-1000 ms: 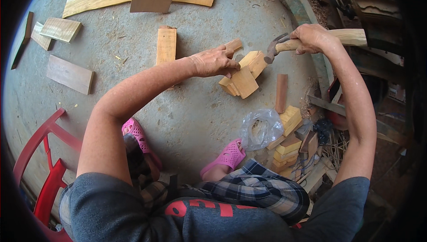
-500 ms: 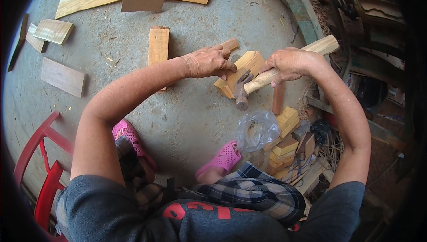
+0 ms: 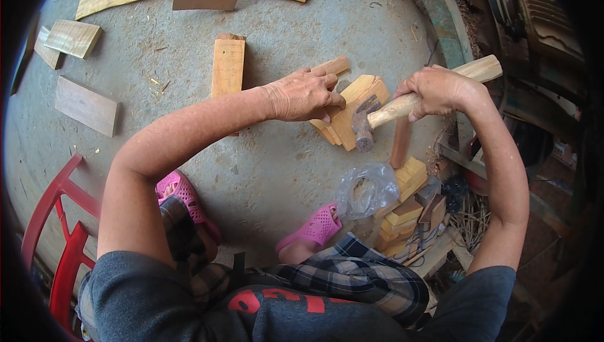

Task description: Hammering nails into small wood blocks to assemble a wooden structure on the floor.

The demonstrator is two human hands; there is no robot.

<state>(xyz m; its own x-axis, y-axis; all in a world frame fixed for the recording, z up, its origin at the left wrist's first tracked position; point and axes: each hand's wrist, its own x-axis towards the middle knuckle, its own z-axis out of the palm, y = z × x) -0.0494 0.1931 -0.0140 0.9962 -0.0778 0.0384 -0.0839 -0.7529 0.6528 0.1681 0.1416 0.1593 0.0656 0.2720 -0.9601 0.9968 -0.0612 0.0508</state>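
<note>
My right hand is wrapped round the pale wooden handle of a claw hammer. The hammer's rusty head is over the right side of a light wooden block; whether it touches the wood I cannot tell. On the block's left edge are the bent thumb and fingers of my left hand, gripping it. Any small thing between those fingertips is hidden. A narrow wooden stick juts out beyond the left hand, and layered wood edges show below it.
A wooden block lies left of my work, with boards farther left. Near my right foot are a clear plastic bag and stacked wood offcuts. A red chair stands at lower left, a green metal frame at far right.
The view has shifted a little, so most things appear farther right. The hammer head has moved slightly right across the block. My left hand keeps its place on the block.
</note>
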